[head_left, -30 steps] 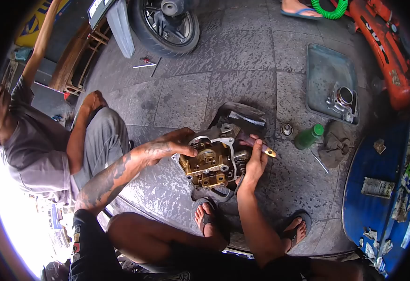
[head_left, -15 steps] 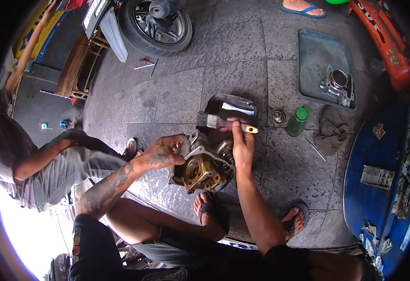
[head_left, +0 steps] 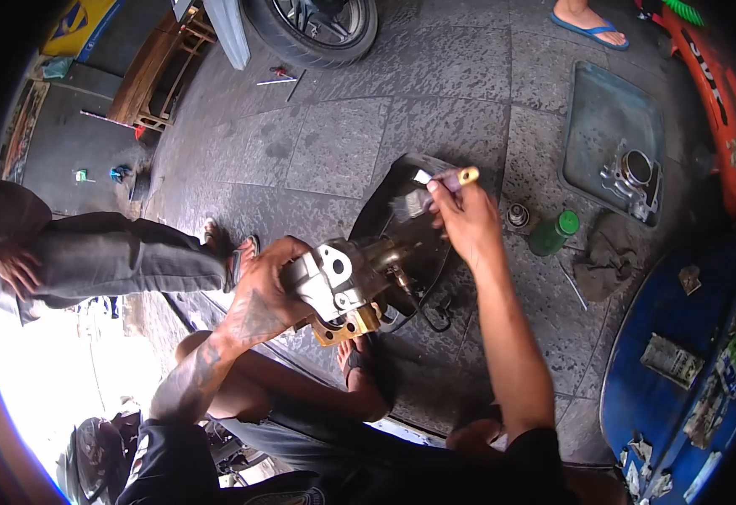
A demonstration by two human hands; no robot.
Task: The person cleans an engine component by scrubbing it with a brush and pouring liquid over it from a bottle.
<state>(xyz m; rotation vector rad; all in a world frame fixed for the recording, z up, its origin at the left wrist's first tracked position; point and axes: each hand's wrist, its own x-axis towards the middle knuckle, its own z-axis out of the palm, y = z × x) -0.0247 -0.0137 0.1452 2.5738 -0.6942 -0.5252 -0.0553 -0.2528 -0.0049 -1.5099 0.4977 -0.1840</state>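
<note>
My left hand [head_left: 264, 286] is closed on the edge of a metal motorcycle engine part [head_left: 319, 282], perhaps a cylinder head, with a silver outer face and a gold-brown lower edge. It is held up tilted above my foot. Closed round the handle of a paintbrush [head_left: 454, 179], my right hand [head_left: 472, 223] is to the right of the engine part. The brush's blurred bristles point left, over a black pan [head_left: 378, 200] on the floor. Whether they touch the pan cannot be made out. Part of the pan is hidden behind the engine part.
Right of the pan stand a small metal part [head_left: 517, 216] and a green bottle [head_left: 555, 234], near a dark rag [head_left: 608, 257]. A grey tray [head_left: 591, 101] holds a cylinder block [head_left: 635, 172]. Another person's leg [head_left: 132, 257] is at left; a motorcycle wheel [head_left: 334, 50] is ahead.
The engine part has turned, bringing its silver face into view and hiding most of its gold-brown hollow. The brush has swung to a tilt, bristles lower over the pan. The whole view has shifted.
</note>
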